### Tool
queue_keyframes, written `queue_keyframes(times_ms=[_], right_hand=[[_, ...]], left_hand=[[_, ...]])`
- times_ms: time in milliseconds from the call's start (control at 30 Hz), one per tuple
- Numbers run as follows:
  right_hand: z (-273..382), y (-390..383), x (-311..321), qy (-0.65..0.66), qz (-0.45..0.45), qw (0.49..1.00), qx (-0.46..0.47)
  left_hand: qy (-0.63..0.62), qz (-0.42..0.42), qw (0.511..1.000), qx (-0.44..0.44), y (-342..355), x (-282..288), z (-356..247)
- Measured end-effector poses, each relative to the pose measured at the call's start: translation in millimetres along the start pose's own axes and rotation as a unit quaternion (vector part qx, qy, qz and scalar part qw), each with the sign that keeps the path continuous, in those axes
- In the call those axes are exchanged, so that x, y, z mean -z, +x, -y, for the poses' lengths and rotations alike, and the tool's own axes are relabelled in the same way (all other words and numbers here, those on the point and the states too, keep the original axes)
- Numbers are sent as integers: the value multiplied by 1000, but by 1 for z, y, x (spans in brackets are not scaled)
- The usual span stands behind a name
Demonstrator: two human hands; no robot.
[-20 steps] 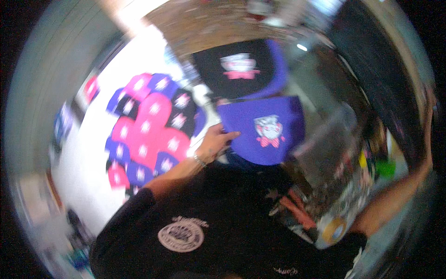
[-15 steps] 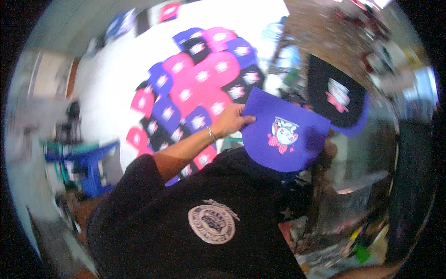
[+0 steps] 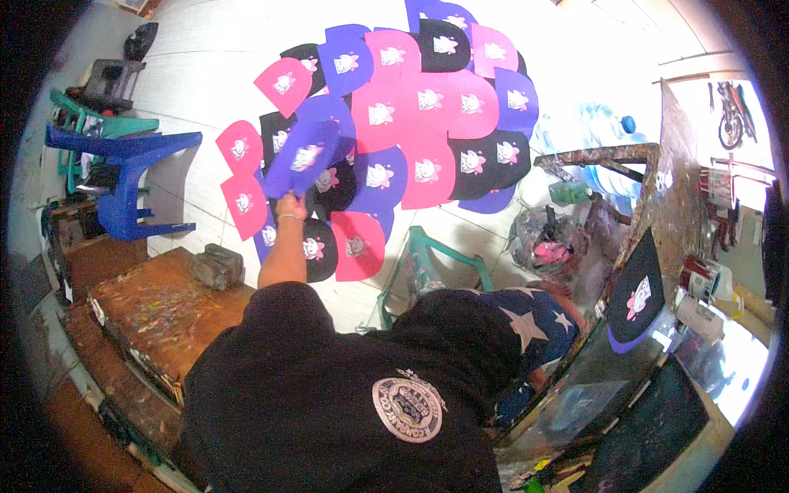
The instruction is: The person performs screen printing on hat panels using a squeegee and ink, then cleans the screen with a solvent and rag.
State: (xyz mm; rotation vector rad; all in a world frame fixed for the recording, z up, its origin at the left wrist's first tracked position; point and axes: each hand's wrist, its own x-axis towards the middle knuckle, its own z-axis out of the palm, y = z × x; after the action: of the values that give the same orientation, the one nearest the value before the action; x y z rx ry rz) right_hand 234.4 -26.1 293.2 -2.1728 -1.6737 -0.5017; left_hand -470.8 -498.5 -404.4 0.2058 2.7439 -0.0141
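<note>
- The purple cloth piece [image 3: 302, 158], flat and dome-shaped with a pale print in its middle, hangs above the floor, long axis slanting up and right from the fingers.
- The left hand [image 3: 289, 205] pinches its lower end, fingers closed; the right hand is out of view.
- Just beyond lie overlapping pink, purple and black pieces [image 3: 427, 107] on white floor tiles [image 3: 205, 74].
- A blue plastic chair [image 3: 123, 164] stands to the left.

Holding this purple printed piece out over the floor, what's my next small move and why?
Probably lower the purple piece held by your left hand onto the spread of printed pieces and release; it hangs above them, not yet laid down.
</note>
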Motion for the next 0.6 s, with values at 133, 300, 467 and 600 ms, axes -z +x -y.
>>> queue_keyframes(times_ms=[133, 300, 467, 600], right_hand=[[12, 11, -22, 19, 37, 999, -2], [9, -10, -12, 11, 44, 999, -23], [16, 30, -51, 32, 97, 995, -6], [-50, -2, 0, 22, 72, 996, -54]], left_hand=[[-108, -6, 980, 167, 55, -19, 72], [-420, -26, 846, 328, 87, -24, 63], [-668, 14, 565, 484, 47, -86, 129], [-192, -122, 945, 236, 17, -113, -68]])
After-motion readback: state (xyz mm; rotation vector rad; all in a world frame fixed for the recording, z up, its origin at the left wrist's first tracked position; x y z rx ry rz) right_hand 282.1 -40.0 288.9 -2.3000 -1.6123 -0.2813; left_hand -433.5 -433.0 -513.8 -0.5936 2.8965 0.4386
